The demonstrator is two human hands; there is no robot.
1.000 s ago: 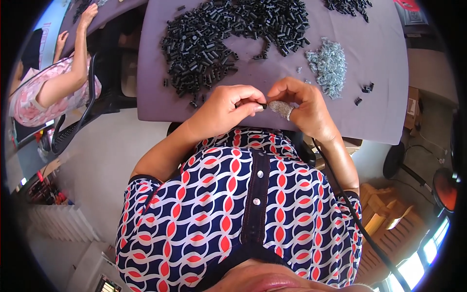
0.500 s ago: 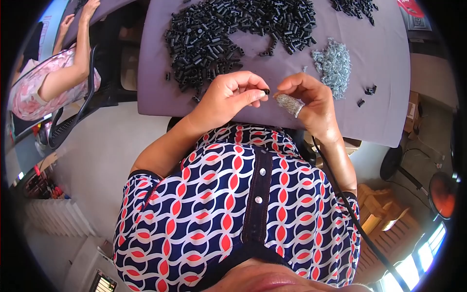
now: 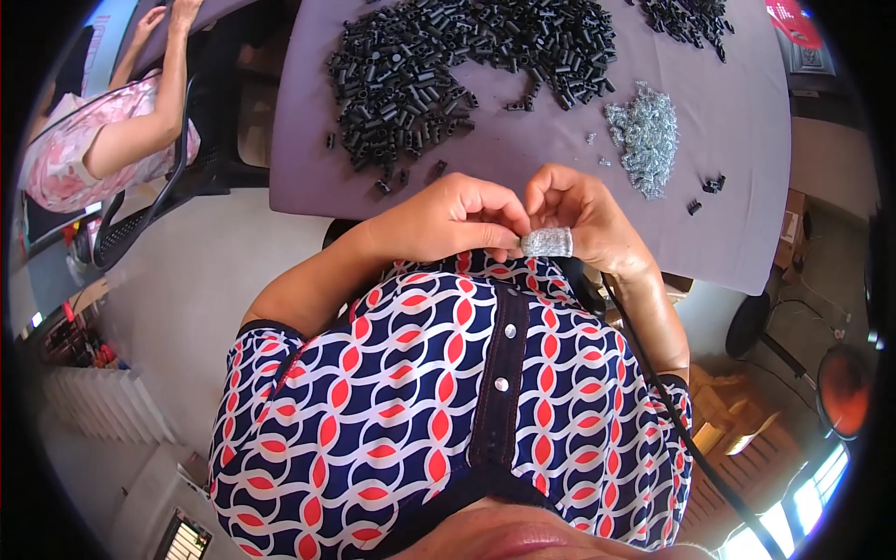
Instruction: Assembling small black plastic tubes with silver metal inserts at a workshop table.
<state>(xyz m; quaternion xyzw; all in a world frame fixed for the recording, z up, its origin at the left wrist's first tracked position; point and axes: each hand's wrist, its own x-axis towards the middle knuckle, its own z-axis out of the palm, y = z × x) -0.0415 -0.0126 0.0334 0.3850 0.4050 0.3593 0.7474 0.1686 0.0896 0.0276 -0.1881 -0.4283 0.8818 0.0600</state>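
Note:
My left hand (image 3: pixel 453 219) is closed in a pinch, its fingertips against those of my right hand, just off the near table edge. The small black tube seen in it half a second ago is hidden now by the fingers. On the thumb of my right hand (image 3: pixel 597 217) is a silver-grey knitted finger cover (image 3: pixel 548 243). Its fingers are curled in toward the left fingertips; whatever they pinch is hidden. Beyond the hands lies a big pile of black tubes (image 3: pixel 401 93), and to the right a smaller heap of shiny, clear or silvery small pieces (image 3: pixel 646 140).
A purple-grey cloth covers the table (image 3: pixel 551 140). A second black pile (image 3: pixel 691 21) lies at the far right, with a few loose black pieces (image 3: pixel 713 184) nearer. A black cable (image 3: pixel 644 350) runs past my right arm. Another person (image 3: pixel 131 131) sits at the left by a black chair.
Both hands have come down toward me and together, from slightly apart over the table edge to fingertips touching. The black tube in my left fingers has gone out of sight.

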